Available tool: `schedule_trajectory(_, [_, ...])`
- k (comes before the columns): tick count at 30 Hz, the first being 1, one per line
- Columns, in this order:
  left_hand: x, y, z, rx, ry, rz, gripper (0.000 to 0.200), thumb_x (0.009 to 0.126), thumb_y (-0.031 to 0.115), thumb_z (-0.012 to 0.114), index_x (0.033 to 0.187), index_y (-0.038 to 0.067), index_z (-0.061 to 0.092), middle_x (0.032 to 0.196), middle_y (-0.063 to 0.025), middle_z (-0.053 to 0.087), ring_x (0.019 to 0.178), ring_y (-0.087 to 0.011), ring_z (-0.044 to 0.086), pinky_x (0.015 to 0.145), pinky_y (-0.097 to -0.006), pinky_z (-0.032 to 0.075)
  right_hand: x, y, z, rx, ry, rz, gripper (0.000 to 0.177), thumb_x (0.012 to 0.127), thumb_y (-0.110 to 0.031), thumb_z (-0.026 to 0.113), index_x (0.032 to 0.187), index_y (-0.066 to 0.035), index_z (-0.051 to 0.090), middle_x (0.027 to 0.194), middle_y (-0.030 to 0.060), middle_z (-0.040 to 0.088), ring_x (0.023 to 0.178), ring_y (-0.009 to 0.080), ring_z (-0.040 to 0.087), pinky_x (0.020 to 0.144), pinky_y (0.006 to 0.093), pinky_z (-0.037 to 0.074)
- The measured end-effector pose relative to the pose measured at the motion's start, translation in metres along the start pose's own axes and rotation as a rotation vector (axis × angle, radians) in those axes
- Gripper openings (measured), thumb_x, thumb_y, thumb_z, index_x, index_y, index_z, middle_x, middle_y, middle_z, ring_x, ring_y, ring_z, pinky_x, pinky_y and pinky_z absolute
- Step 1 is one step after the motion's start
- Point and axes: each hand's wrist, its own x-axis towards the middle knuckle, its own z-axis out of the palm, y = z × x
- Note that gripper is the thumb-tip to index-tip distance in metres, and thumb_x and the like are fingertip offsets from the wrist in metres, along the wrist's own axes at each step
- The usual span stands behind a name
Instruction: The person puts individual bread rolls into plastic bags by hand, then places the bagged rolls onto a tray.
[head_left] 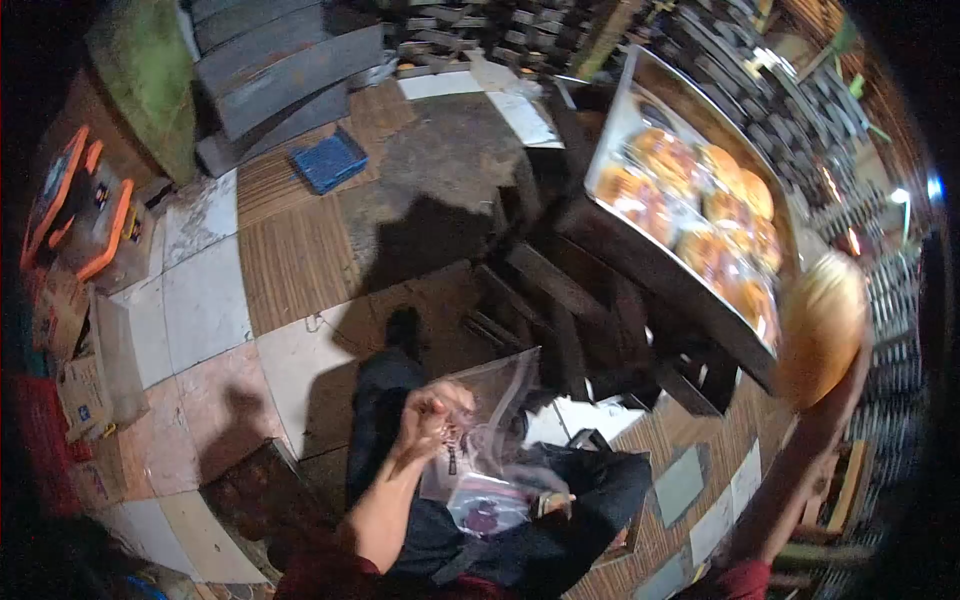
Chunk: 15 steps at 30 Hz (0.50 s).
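My left hand (432, 418) is closed in a pinch on a clear plastic bag (505, 400) above my lap. Dark print shows on the bag near my fingers. More clear plastic packaging (487, 510) with a dark purple mark lies across my thighs. On the right, my raised right hand holds a golden-brown bread roll (825, 325) near the front corner of a tray; the fingers are mostly hidden and blurred. Inside the metal tray (672, 262) are several round buns (715, 190), some wrapped in clear plastic.
A dark wooden stand (560, 290) supports the tray. On the tiled floor lies a blue plastic basket (330, 160). Orange-edged crates (105, 225) and a cardboard box (85, 400) stand at the left. Dark stacked slats (290, 80) line the back.
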Motion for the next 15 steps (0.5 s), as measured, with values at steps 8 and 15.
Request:
schedule_trajectory(8, [-0.047,0.041,0.077,0.788,-0.335,-0.234,0.027,0.078,0.025,0.067,0.078,-0.002,0.061,0.07,-0.0083,0.061,0.063,-0.0147,0.057,0.059,-0.0254,0.045,-0.19,0.057,-0.021,-0.006,-0.409,0.575,0.06,0.073,-0.03,0.071,0.114,0.001,0.042,0.103,0.0114,0.052,0.095,0.0183,0.054,0.083,0.0295,0.045])
schedule_trajectory(15, [-0.064,0.065,0.087,1.288,-0.707,-0.363,0.03,0.073,0.026,0.072,0.085,0.001,0.059,0.075,-0.0084,0.063,0.07,-0.0133,0.06,0.063,-0.0276,0.047,-0.276,0.126,-0.017,0.467,-0.303,1.067,0.049,0.075,-0.019,0.067,0.116,-0.002,0.047,0.105,0.0113,0.058,0.092,0.0224,0.059,0.082,0.0362,0.049])
